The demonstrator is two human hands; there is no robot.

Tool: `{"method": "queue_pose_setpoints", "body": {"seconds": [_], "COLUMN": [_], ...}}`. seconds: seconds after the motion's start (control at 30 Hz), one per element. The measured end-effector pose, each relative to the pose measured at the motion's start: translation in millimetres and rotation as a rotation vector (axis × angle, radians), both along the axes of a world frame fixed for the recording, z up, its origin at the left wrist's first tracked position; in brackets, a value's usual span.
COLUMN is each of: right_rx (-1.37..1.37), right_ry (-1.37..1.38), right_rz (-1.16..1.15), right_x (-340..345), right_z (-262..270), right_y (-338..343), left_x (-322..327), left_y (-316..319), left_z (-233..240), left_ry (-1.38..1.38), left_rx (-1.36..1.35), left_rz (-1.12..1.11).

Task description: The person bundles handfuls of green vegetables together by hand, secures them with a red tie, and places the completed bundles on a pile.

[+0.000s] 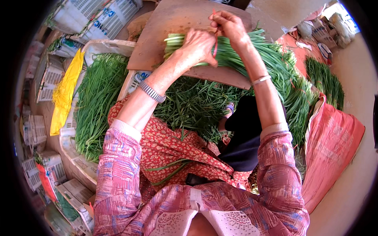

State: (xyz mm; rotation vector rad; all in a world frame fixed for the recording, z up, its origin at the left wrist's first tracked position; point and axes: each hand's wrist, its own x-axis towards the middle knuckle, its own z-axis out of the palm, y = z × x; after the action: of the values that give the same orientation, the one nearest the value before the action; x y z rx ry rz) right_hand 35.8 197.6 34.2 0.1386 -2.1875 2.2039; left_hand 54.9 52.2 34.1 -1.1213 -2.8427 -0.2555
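A thick bunch of green garlic chives [233, 57] lies across a brown wooden board [165, 17], its pale cut stem ends toward the left. My left hand [199, 44] grips the bunch from above near those ends, thumb on the near side. Around the bunch, beside my left fingers, runs a thin red tie [215, 48]. My right hand [231, 26] pinches the upper end of this tie just above the leaves. The underside of the bunch is hidden, so I cannot tell whether the tie is knotted.
Loose chives [96, 97] fill a white plastic crate [69, 147] on the left, with a yellow plastic sheet [66, 94] over its rim. Trimmed leaves [189, 103] cover the floor below the board. Tied bunches [301, 97] and a red woven sack [333, 132] lie right.
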Motion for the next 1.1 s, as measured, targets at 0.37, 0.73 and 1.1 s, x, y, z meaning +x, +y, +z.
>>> {"method": "queue_pose_setpoints", "body": {"seconds": [0.37,0.73,1.1], "right_rx": [0.205,0.391,0.432], "right_ry": [-0.079,0.125,0.380], "right_rz": [-0.112,-0.234,-0.288], "right_x": [29.1,164.5,201.9], "right_z": [26.4,-1.6,-24.4], "right_y": [-1.1,-32.8,14.0], "left_x": [13.9,-10.4,15.1], "left_y": [15.4,-2.9,13.2], "left_z": [-15.9,-48.5,-23.3], "left_ry": [0.074,0.198,0.307], "left_rx": [-0.103,0.008,0.017], "left_rz": [0.120,0.114,0.050]}}
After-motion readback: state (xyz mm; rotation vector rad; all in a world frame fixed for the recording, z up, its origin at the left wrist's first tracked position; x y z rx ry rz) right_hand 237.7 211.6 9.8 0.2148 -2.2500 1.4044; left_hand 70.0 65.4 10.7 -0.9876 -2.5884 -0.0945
